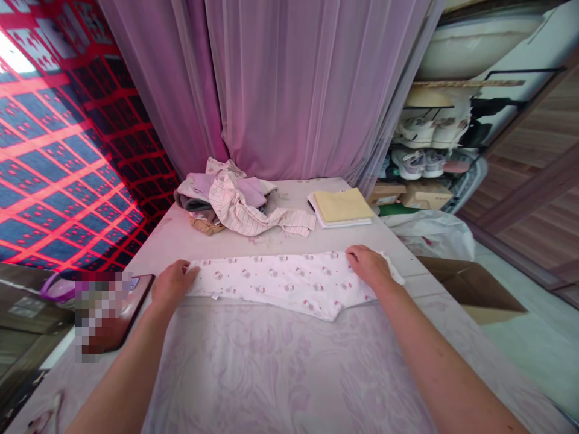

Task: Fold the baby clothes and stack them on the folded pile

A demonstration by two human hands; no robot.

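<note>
A pair of white child's trousers with a small pink cartoon print lies flat, folded lengthwise, across the tabletop cloth. At its left end, my left hand pinches the narrow edge, with the fingertips partly hidden. My right hand is closed on the upper edge near the right end, thumb and fingers together on the fabric. A pointed corner of the trousers sticks out toward me, left of my right forearm. Some bunched white cloth shows beyond my right wrist.
Behind, a heap of clothes spills over a wicker basket. Folded yellow cloth lies on white cloth at the back right. A reddish-brown flat object, partly pixelated, lies left. A cardboard box and shoe rack stand right.
</note>
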